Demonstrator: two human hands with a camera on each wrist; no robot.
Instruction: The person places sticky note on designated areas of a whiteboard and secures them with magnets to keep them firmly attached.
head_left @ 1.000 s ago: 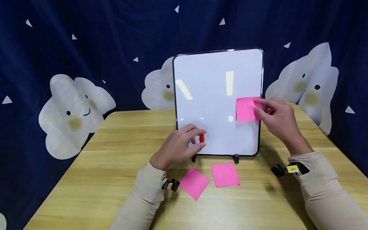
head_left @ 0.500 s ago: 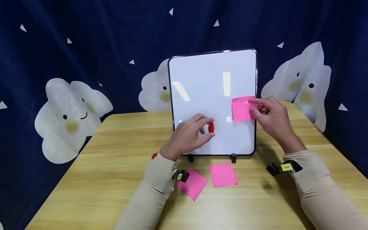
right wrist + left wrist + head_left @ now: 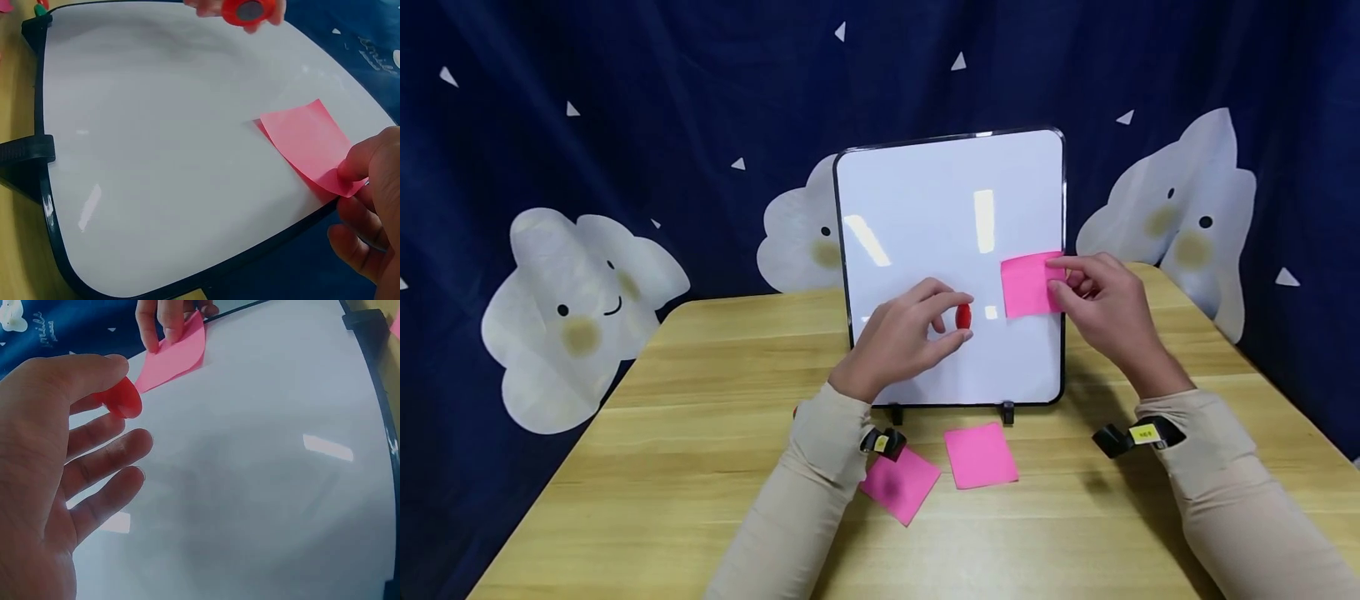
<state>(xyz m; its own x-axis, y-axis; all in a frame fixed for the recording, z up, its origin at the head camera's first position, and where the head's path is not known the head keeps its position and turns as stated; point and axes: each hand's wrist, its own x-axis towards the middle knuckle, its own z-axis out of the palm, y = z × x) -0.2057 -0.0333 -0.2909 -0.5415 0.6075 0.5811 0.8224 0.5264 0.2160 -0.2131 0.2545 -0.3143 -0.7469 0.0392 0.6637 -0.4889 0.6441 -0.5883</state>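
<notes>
My left hand (image 3: 902,337) pinches a round red magnet (image 3: 963,317) between thumb and forefinger, in front of the whiteboard (image 3: 917,200). A dark disc shows on the back of this magnet (image 3: 250,10) in the right wrist view. With thumb and fingertips my right hand (image 3: 1105,304) holds the right side of a pink sticky note (image 3: 1024,287) at the board's right edge. In the right wrist view the note (image 3: 309,140) curves, its lower edge slightly off the board. The magnet is left of the note and apart from it.
Two more pink notes, a left one (image 3: 904,496) and a right one (image 3: 981,457), lie on the wooden table before the board. Black stand feet (image 3: 1008,412) carry the board. A red bit (image 3: 795,412) peeks out behind the left sleeve. A dark blue curtain (image 3: 700,83) hangs behind.
My left hand has risen and moved right with the magnet, closer to the note. The right hand keeps its hold on the note at the same place on the board.
</notes>
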